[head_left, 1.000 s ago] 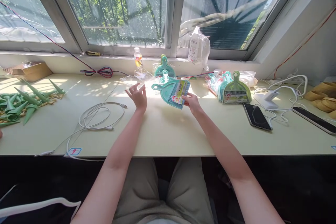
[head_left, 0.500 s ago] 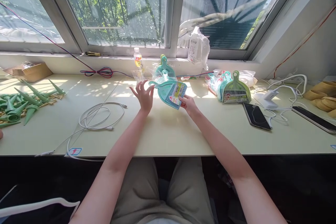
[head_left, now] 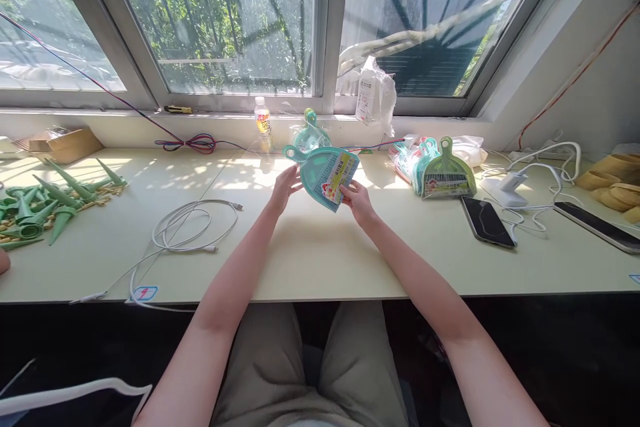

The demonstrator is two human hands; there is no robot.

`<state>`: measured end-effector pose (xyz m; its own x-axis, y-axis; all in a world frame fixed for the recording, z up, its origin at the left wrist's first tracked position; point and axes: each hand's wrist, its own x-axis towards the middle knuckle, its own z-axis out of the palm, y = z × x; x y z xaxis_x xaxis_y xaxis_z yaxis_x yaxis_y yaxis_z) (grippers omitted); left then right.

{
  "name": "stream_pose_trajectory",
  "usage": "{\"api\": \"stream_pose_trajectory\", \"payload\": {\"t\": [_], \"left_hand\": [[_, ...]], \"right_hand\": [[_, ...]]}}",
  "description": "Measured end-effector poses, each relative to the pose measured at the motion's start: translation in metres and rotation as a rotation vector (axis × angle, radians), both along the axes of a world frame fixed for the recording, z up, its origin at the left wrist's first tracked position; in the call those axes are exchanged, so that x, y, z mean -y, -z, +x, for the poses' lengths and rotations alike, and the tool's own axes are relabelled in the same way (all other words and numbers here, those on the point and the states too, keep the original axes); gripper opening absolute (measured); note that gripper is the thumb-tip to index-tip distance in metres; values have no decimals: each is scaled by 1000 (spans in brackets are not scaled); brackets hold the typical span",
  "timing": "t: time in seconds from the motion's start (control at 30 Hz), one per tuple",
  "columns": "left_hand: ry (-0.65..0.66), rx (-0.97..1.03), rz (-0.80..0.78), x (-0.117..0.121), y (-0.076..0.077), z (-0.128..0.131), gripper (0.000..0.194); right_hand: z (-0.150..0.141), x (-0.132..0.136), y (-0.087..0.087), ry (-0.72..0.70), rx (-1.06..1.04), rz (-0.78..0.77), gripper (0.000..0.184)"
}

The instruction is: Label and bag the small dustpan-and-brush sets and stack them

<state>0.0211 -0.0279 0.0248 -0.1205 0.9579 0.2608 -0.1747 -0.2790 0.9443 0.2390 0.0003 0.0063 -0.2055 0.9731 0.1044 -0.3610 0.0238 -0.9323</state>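
Observation:
A small teal dustpan (head_left: 314, 172) with a brush and a yellow-and-pink printed label is held tilted above the table, its looped handle pointing up and left. My right hand (head_left: 359, 203) grips its lower right corner, thumb over the label. My left hand (head_left: 285, 189) is closed at its left edge, below the handle; some fingertips are hidden behind the pan. Behind it, another teal dustpan (head_left: 311, 128) in clear wrap stands near the wall. To the right, a green dustpan (head_left: 449, 167) with a label leans in front of more wrapped sets.
A bottle (head_left: 263, 123) stands by the wall. Coiled white cable (head_left: 193, 223) lies left, beyond it green cone-shaped pieces (head_left: 50, 203) and a cardboard box (head_left: 65, 143). At right are a phone (head_left: 487, 221), a second phone (head_left: 597, 225) and a white charger (head_left: 510, 187).
My left hand has come down from the raised handle to the pan's left edge, its spread fingers closing. The dustpan has turned to show more of its face; my right hand keeps its corner.

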Motion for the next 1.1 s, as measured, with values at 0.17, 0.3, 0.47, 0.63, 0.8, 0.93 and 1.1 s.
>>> {"api": "stream_pose_trajectory", "payload": {"t": [0.17,0.3,0.47,0.63,0.8,0.93,1.1], "left_hand": [[183,-14,-83,3,7,19,60],[295,-69,-111,8,4,23,59],[392,-149,-159,12,1,21,55],[235,76,-113,7,4,21,54],[-39,244,-74,0,7,20,55],[41,193,-128,-1,10,26,64],[100,143,-214,-1,16,33,77]], "right_hand": [[1,2,-2,23,20,34,34],[5,3,-8,60,2,43,37],[6,7,-15,108,9,54,33],[8,7,-18,111,56,25,31],[9,7,-20,71,86,17,29],[9,6,-19,80,71,-13,20],[8,2,-14,139,69,-41,17]]}}
